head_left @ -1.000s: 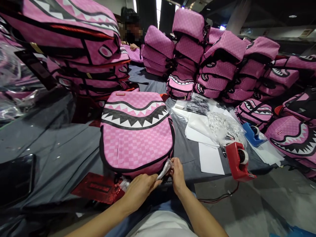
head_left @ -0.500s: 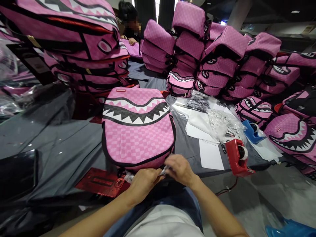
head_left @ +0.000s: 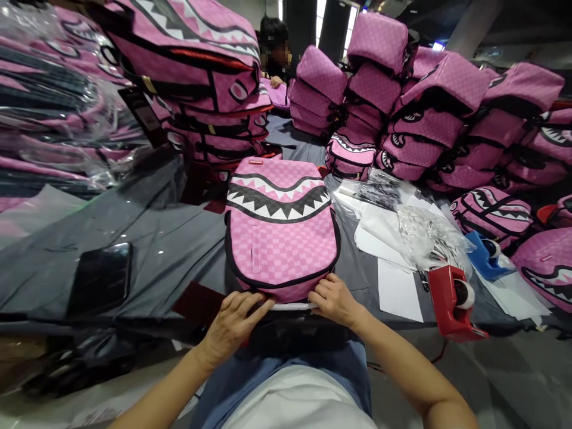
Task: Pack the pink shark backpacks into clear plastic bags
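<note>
A pink checkered backpack [head_left: 286, 250] with a black-and-white shark-tooth band lies front side up before me. Along its near bottom edge runs a thin white strip [head_left: 291, 307], stretched between my two hands. My left hand [head_left: 239, 322] is at the bottom left corner, its fingers closed on the strip's left end, thumb pointing inward. At the bottom right corner my right hand [head_left: 333, 301] pinches the strip's other end against the bag. The fingertips of both hands are partly hidden. A dark red card [head_left: 196, 304] lies just left of my left hand.
Stacked pink backpacks [head_left: 192, 71] rise behind on the left, with more piles [head_left: 375, 89] at the back. A black tablet-like device [head_left: 100, 277] lies left. White papers [head_left: 400, 292], a red tape dispenser [head_left: 453, 304] and a blue one [head_left: 489, 256] are right. Another person [head_left: 274, 47] stands behind.
My hands were close together at the bag's lower right, on something whitish. They have moved apart to its two bottom corners, the white strip now straight between them. The view has turned left.
</note>
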Demonstrator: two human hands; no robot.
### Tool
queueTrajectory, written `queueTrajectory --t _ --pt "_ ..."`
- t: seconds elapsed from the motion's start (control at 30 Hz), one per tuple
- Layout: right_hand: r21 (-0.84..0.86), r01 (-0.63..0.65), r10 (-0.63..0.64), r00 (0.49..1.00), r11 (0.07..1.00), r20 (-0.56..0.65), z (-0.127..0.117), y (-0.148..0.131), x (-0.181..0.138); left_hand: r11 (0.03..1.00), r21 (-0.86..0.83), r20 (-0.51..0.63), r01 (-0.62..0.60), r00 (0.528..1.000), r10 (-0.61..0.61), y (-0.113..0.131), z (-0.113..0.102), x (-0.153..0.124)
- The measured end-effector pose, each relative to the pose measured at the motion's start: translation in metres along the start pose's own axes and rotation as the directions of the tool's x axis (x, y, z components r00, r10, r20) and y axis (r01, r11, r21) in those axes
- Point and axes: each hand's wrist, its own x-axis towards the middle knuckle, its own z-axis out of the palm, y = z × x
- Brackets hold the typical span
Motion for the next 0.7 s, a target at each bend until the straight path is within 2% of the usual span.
queueTrajectory --t 0.03,0.1,0.17,0.2,0.27,0.33,0.43,0.57,0.63,0.7 --pt "-0.014 -0.013 0.012 0.999 1.0 -0.037 0.003 -0.001 -0.001 0.999 -0.03 0.034 0.033 0.999 -0.032 0.01 -0.006 0.012" --pt "-0.021 -0.04 0.038 0.996 0.999 -0.079 0.007 -0.002 -0.005 0.975 -0.192 0.139 0.115 0.986 -0.089 0.029 -0.014 0.041" --pt "0.002 -0.061 0.061 0.995 0.998 -0.076 0.01 -0.002 -0.009 0.889 -0.381 0.315 0.253 0.94 -0.133 0.041 -0.011 0.069" --pt "0.019 -0.075 0.076 0.995 0.997 -0.071 0.01 -0.002 -0.012 0.837 -0.433 0.436 0.333 0.891 -0.129 0.044 -0.004 0.082" --pt "0.051 -0.113 0.116 0.991 0.992 -0.061 0.012 -0.001 -0.016 0.759 -0.461 0.649 0.46 0.758 -0.065 0.042 0.015 0.1" --pt "0.067 -0.139 0.143 0.988 0.988 -0.054 0.015 0.001 -0.019 0.715 -0.467 0.767 0.521 0.641 0.033 0.037 0.035 0.11" --pt "0.07 -0.192 0.195 0.98 0.979 -0.041 0.024 0.0 -0.016 0.652 -0.484 0.831 0.584 0.541 0.133 0.031 0.048 0.111" --pt "0.123 -0.291 0.3 0.952 0.949 -0.059 0.02 -0.01 -0.011 0.502 -0.425 0.902 0.753 0.399 0.165 0.029 0.038 0.104" --pt "0.189 -0.303 0.326 0.939 0.934 -0.108 0.001 -0.019 -0.021 0.42 -0.399 0.916 0.815 0.378 0.136 0.028 0.031 0.103" --pt "0.237 -0.387 0.431 0.885 0.891 -0.177 -0.032 -0.029 -0.047 0.395 -0.393 0.915 0.83 0.395 0.08 0.028 0.027 0.106"
